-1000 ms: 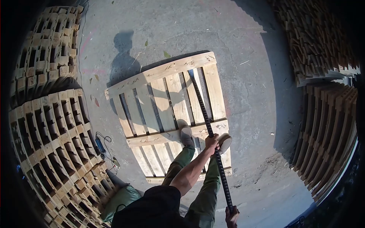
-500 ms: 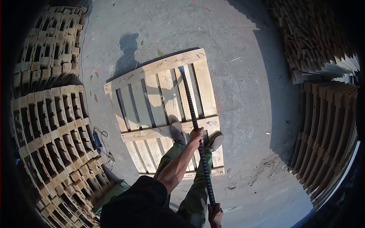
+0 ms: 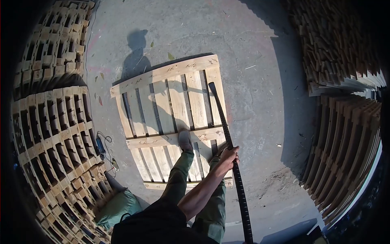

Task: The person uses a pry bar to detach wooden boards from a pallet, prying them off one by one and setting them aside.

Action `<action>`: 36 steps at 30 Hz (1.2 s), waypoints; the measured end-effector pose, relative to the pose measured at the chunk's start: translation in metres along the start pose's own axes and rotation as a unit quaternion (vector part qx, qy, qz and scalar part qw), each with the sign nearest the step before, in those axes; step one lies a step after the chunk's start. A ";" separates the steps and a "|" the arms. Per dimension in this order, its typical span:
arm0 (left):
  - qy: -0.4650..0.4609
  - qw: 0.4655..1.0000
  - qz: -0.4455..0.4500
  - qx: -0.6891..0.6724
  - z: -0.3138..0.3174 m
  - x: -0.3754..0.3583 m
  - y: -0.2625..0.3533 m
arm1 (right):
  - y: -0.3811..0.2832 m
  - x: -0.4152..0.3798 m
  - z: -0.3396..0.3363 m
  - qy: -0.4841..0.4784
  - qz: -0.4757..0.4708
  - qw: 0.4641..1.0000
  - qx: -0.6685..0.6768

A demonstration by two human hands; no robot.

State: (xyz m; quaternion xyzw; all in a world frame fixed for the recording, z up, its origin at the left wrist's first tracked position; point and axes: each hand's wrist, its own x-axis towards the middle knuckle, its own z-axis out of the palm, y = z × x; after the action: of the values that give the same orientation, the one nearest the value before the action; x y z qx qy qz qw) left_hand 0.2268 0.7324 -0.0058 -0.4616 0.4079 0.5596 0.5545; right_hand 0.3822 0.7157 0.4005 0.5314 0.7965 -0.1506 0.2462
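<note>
My left hand (image 3: 229,157) is wrapped round the middle of a long black ribbed bar (image 3: 240,191). The bar's flattened upper end (image 3: 211,86) is over the right part of a wooden pallet (image 3: 160,108), and its lower end runs out of the bottom of the view. I do not see my right hand. The pallet lies flat on the ground, with my shoes on and beside its middle board (image 3: 150,140). The bar crosses in front of my right leg and shoe, partly hiding them.
Stacked pallets (image 3: 61,122) line the left side. More pallets (image 3: 341,142) and piled boards (image 3: 329,44) stand on the right. A green sack (image 3: 118,209) and a blue tool with a cord (image 3: 100,145) lie at the lower left.
The bar and my left hand have moved right and down, and the bar's tip has shifted right along the pallet. My right hand has gone out of view at the bottom.
</note>
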 end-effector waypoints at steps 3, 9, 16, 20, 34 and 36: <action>-0.042 0.999 0.019 -0.020 0.000 0.023 0.038 | -0.043 0.034 -0.014 -0.009 0.005 0.999 0.040; -0.003 0.999 0.032 -0.001 0.022 0.033 0.099 | -0.042 0.066 0.015 -0.026 0.045 0.996 0.073; 0.070 0.990 0.085 0.086 0.011 0.083 0.013 | 0.128 0.071 0.179 0.000 -0.052 0.993 0.103; 0.084 0.994 0.064 0.020 0.040 0.084 0.036 | 0.106 0.097 0.129 -0.022 0.010 0.997 0.080; 0.056 0.993 0.090 0.058 0.006 0.058 0.038 | 0.073 0.057 0.117 -0.108 -0.030 0.972 0.206; 0.067 0.989 0.102 0.088 0.004 0.041 0.032 | 0.049 0.039 0.087 -0.128 0.000 0.962 0.243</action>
State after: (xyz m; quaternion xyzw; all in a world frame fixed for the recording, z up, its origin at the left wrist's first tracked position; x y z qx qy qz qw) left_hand 0.1961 0.7450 -0.0462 -0.4040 0.5368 0.5428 0.5040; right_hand 0.4352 0.7209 0.3074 0.5514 0.6979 -0.4064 0.2091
